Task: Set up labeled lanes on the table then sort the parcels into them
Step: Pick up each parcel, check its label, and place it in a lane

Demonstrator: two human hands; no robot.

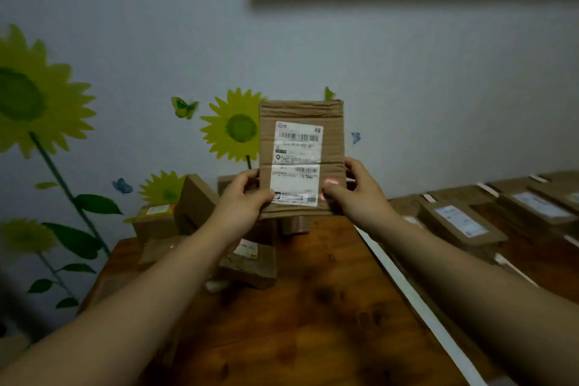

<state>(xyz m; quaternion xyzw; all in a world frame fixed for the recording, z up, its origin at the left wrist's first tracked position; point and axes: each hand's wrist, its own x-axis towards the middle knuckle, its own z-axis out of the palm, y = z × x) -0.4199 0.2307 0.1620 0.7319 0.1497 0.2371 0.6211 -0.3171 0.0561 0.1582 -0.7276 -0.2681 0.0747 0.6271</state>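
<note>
Parcel (332,141) is held up in the air by both hands, above the table (313,307). It is a flat brown box, stood upright, with its white label (297,163) turned to the camera. The lower left edge is gripped by the left hand (242,200): the thumb is laid on the front and the other fingers are curled behind, out of sight. The lower right edge is gripped by the right hand (360,194) in the same way, with the thumb pressed on the front, just beside the label's bottom corner. A small red mark is seen at that thumb tip. The bottom of the label is framed between the two thumbs. Below the left fingers, a pile (247,260) of brown boxes is heaped on the table, and more are leaned near the wall (407,72). To the right of the right fingers, a white strip (407,288) is laid along the table. Past the strip, well apart from the fingers, a row (460,222) of flat boxes is laid out with labels up. Yellow sunflowers (238,128) are stuck on the wall behind the left fingers.
</note>
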